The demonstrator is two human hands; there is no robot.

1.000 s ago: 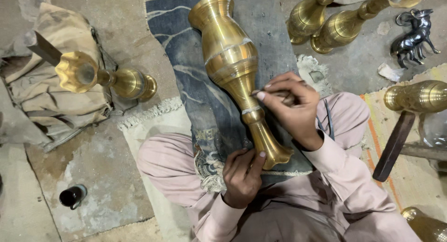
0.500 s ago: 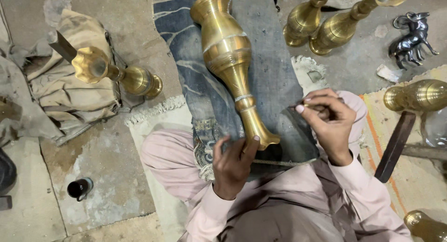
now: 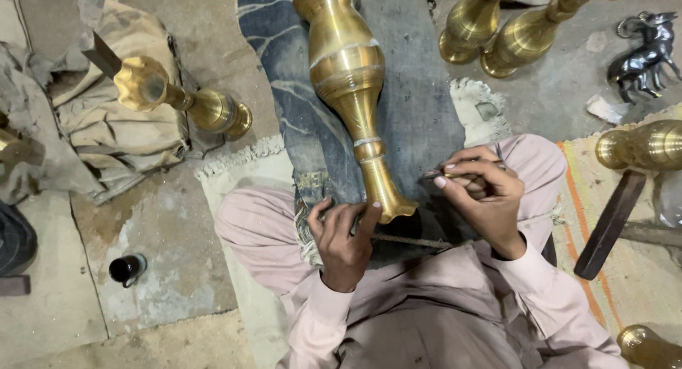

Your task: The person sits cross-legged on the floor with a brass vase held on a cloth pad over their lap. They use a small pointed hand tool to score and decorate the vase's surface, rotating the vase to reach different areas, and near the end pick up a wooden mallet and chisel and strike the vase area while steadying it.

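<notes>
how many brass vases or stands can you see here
7, some only partly in frame: the large vase the left hand steadies, one lying at left, two at top right, one at right edge, one bottom right, one far left.

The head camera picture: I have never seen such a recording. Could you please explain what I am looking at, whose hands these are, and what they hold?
The camera sits on a person's head and looks down, so you see that person's own lap and two bare hands, no machine. The person sits on the floor with a tall brass vase lying on a blue cloth in front of them. The left hand touches the vase's flared foot. The right hand is apart from the vase and has a thin metal tool in its grip. Around them lie more brass pieces: a stand with a scalloped top on the left and two vases at top right. A dark animal figurine stands at far right.
</notes>
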